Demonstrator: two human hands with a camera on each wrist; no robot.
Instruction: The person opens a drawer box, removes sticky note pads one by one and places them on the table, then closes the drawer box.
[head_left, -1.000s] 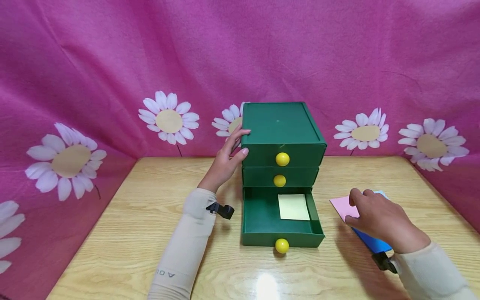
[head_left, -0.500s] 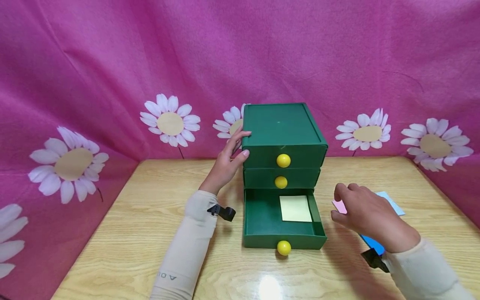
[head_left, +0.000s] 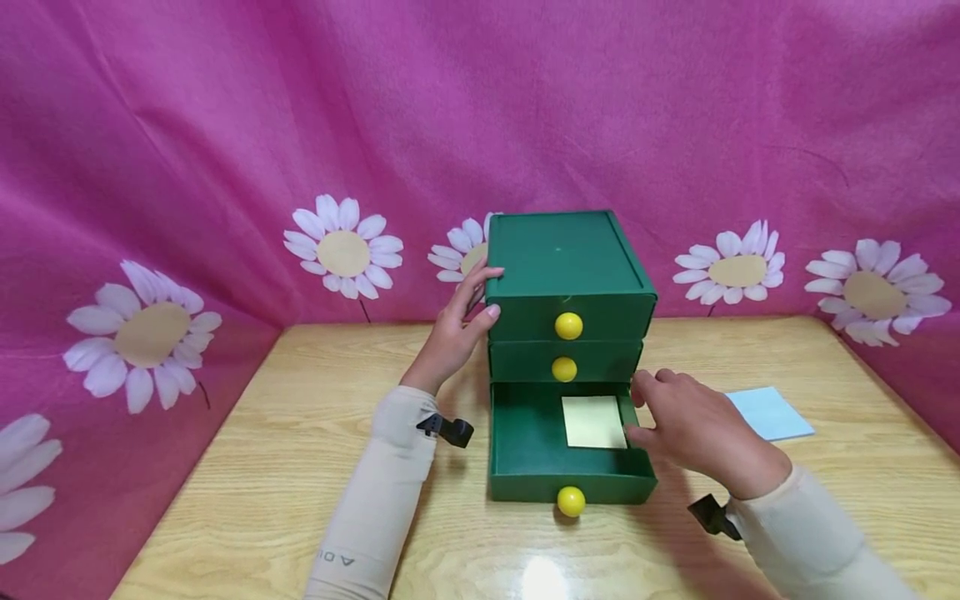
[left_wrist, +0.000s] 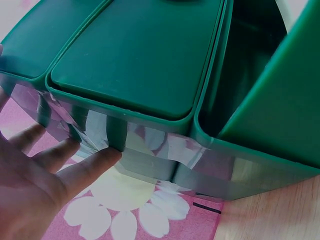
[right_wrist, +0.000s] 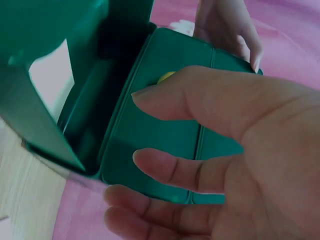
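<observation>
A green three-drawer box [head_left: 558,258] stands on the table, its bottom drawer [head_left: 525,425] pulled out and the upper two closed. Inside that drawer, toward the right, lies a pale yellow square of paper [head_left: 591,422]. My left hand [head_left: 450,333] rests on the box's left side, with fingertips [left_wrist: 110,154] against the wall and thumb by the front edge. My right hand [head_left: 697,425] is at the right wall of the open drawer, fingers loosely bent. The right wrist view shows nothing between its thumb and fingers [right_wrist: 155,165]; whether it touches the drawer, I cannot tell.
A light blue square of paper [head_left: 770,412] lies on the table to the right, beyond my right hand. Yellow knobs [head_left: 571,502] stick out from the drawer fronts. A pink cloth with daisies [head_left: 345,250] hangs behind the wooden table [head_left: 315,375].
My right hand has moved left from the papers to the open drawer's right wall. The pink and darker blue papers seen earlier no longer show. My left hand stays on the box.
</observation>
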